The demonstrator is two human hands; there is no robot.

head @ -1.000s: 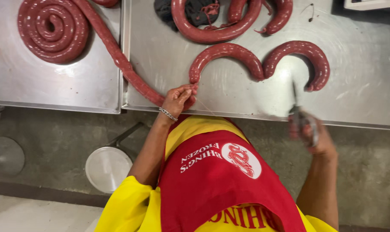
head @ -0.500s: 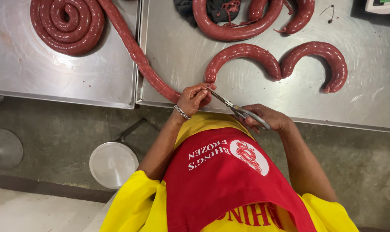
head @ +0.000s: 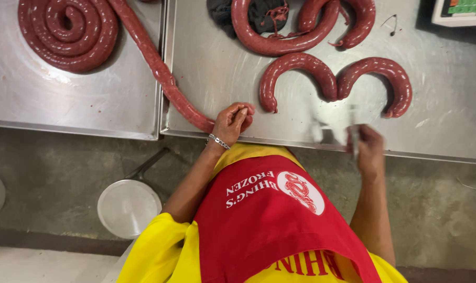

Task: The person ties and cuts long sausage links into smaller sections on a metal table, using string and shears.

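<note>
Head view: left hand (head: 231,121) fingers pinching cut end of long sausage rope (head: 159,73) at desk (head: 447,131) edge. Right hand (head: 368,149) gripping blurred scissors (head: 353,131). Risk: filling squeezing out; blades swinging near fingers.

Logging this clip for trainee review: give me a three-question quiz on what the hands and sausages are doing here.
1. True or false: the left hand grips the end of the long dark-red sausage rope.
2. How many short horseshoe-shaped red sausages lie side by side just beyond the hands?
3. The right hand holds: A) blurred metal scissors B) a cup C) nothing.

Key: 1 true; 2 two; 3 A.
</note>
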